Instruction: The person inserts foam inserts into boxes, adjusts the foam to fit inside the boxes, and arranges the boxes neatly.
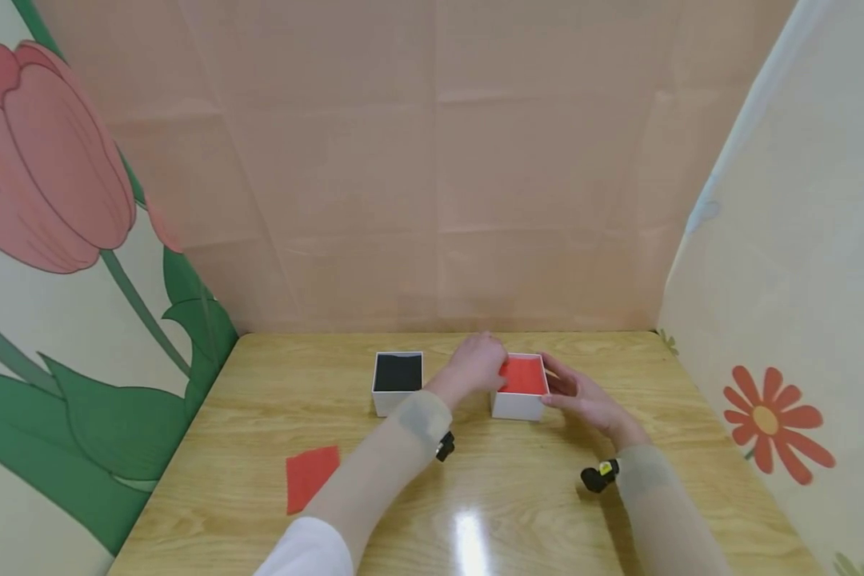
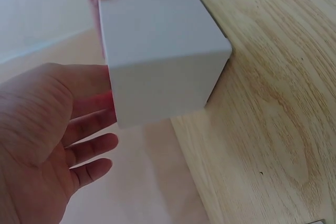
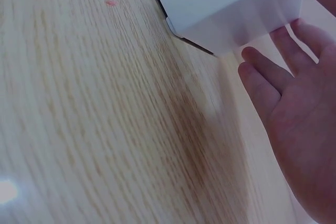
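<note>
A white box (image 1: 517,406) stands on the table with red cloth (image 1: 524,374) filling its top. My left hand (image 1: 478,364) comes over its left rim. In the left wrist view, the left thumb and forefinger (image 2: 89,78) reach behind the box wall, where their tips are hidden, so I cannot tell whether they pinch the cloth; the other fingers hang loosely outside. At the opposite side, my right hand (image 1: 583,398) steadies the box, thumb at the front right corner and fingers along the right side. The right wrist view shows those fingers (image 3: 262,72) close against the white wall.
Left of the red-filled box stands another white box (image 1: 398,400) with black cloth (image 1: 398,372) inside. A flat red cloth (image 1: 311,478) lies at the front left, beside my left forearm. Behind the wooden table (image 1: 518,488) hangs a pinkish backdrop (image 1: 432,176), with flowered sheets at both sides.
</note>
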The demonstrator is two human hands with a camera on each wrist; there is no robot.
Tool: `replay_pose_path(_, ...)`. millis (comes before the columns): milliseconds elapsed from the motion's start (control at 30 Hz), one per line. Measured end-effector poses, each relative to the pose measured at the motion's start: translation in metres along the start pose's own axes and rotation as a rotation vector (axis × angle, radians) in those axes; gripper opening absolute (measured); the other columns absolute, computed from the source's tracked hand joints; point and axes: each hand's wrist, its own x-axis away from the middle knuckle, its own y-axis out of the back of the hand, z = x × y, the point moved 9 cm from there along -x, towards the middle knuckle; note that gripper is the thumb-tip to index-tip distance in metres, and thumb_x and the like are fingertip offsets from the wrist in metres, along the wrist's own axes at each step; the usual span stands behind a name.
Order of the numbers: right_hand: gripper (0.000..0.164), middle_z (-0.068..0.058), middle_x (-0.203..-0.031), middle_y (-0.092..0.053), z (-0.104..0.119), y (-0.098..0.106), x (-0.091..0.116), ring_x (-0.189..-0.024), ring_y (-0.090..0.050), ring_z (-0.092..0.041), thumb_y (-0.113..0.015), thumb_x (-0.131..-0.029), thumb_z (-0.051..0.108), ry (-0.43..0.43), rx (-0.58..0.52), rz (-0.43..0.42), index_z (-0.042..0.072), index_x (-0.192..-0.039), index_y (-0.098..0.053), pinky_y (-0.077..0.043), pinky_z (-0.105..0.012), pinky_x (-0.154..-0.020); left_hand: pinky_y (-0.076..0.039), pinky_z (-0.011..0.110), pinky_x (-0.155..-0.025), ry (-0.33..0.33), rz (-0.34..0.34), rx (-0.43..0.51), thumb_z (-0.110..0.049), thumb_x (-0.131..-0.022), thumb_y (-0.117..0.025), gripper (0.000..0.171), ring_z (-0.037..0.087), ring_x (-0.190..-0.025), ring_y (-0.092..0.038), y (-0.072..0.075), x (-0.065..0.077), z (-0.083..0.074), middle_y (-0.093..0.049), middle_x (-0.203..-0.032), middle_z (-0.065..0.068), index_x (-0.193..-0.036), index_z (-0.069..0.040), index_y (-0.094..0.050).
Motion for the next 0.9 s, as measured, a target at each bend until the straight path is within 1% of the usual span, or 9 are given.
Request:
replay_pose_path(100,0.091,-0.008,-0.179,-0.013,-0.0004,0.0002,-0.0002,-0.158,-0.026,-0.045,-0.072,-0.104,0.025,0.003,0.003,0.001,0.019,-0.174,-0.014,-0.023,-0.062,-0.123,-0.045,0.03,-0.088,0.009,0.006,-0.004,-0.038,-0.096,-0.08,0.019,0.014,-0.098,-0.05,0.0004,-0.0009,-0.0011,-0.061,-0.086,-0.01,-0.088,-0.021,-0.074)
replay_pose_path(267,0.091,-0.01,-0.179,-0.014,-0.0001,-0.0003,0.0006,-0.158,-0.027,-0.046,-0.072,-0.104,0.024,0.015,0.014,0.007,0.016,-0.174,-0.013,-0.025,-0.06,-0.122,-0.045,0.03,-0.087,0.008,0.003,0.009,-0.036,-0.095,-0.081,0.017,0.013,-0.097,-0.05,0.0006,-0.001,-0.0025,-0.061,-0.085,-0.01,-0.09,-0.021,-0.075)
replay_pose_path(467,0.091,-0.009,-0.179,-0.013,0.0005,-0.001,0.0019,-0.158,-0.025,-0.046,-0.072,-0.104,0.024,0.013,0.007,0.005,0.018,-0.174,-0.014,-0.025,-0.062,-0.122,-0.044,0.028,-0.084,0.016,-0.005,0.019,-0.035,-0.095,-0.081,0.017,0.013,-0.095,-0.05,0.0013,-0.0007,-0.0034,-0.061,-0.082,-0.009,-0.088,-0.02,-0.075)
replay_pose_path(533,0.092,-0.007,-0.179,-0.014,0.0,-0.0006,0.0021,-0.158,-0.026,-0.044,-0.073,-0.104,0.024,0.002,0.004,0.002,0.019,-0.174,-0.014,-0.026,-0.061,-0.123,-0.044,0.029,-0.083,0.023,-0.002,0.014,-0.035,-0.095,-0.081,0.019,0.013,-0.094,-0.05,0.0012,-0.001,-0.0038,-0.06,-0.081,-0.009,-0.086,-0.02,-0.073)
replay_pose_path(600,0.093,-0.005,-0.179,-0.015,-0.0006,-0.0001,0.0027,-0.159,-0.026,-0.043,-0.073,-0.103,0.025,-0.01,0.006,-0.001,0.02,-0.174,-0.014,-0.03,-0.055,-0.123,-0.045,0.029,-0.083,0.029,0.001,0.003,-0.036,-0.095,-0.081,0.02,0.013,-0.094,-0.05,0.0013,-0.0013,-0.0046,-0.06,-0.081,-0.009,-0.085,-0.021,-0.072)
replay_pose_path(633,0.092,-0.005,-0.179,-0.014,-0.0003,-0.0001,0.0031,-0.159,-0.026,-0.043,-0.073,-0.103,0.025,-0.007,0.011,0.001,0.019,-0.174,-0.013,-0.032,-0.05,-0.122,-0.045,0.029,-0.082,0.032,0.003,0.002,-0.036,-0.095,-0.081,0.021,0.013,-0.093,-0.05,0.001,-0.0014,-0.0049,-0.06,-0.081,-0.009,-0.084,-0.021,-0.072)
replay_pose_path(733,0.092,-0.003,-0.179,-0.015,-0.0005,0.0004,0.0043,-0.159,-0.027,-0.042,-0.074,-0.103,0.024,-0.017,0.008,-0.003,0.022,-0.174,-0.015,-0.038,-0.031,-0.116,-0.045,0.029,-0.082,0.038,0.004,-0.004,-0.037,-0.095,-0.082,0.023,0.013,-0.092,-0.05,0.0001,-0.0015,-0.0059,-0.059,-0.081,-0.009,-0.083,-0.021,-0.071)
replay_pose_path(800,0.092,-0.004,-0.179,-0.015,0.0002,0.0003,0.0048,-0.159,-0.026,-0.042,-0.073,-0.103,0.023,-0.011,0.001,-0.001,0.024,-0.174,-0.015,-0.04,-0.021,-0.111,-0.045,0.029,-0.082,0.039,0.002,-0.003,-0.037,-0.095,-0.082,0.023,0.013,-0.091,-0.05,-0.0003,-0.0015,-0.0064,-0.059,-0.081,-0.009,-0.082,-0.021,-0.071)
replay_pose_path(900,0.092,-0.003,-0.178,-0.016,-0.0001,0.0011,0.0047,-0.159,-0.027,-0.041,-0.074,-0.102,0.023,-0.016,-0.012,-0.008,0.025,-0.174,-0.016,-0.04,-0.015,-0.106,-0.044,0.029,-0.08,0.038,0.0,-0.002,-0.037,-0.095,-0.082,0.024,0.013,-0.09,-0.049,-0.0006,-0.0017,-0.0068,-0.059,-0.081,-0.009,-0.082,-0.021,-0.07)
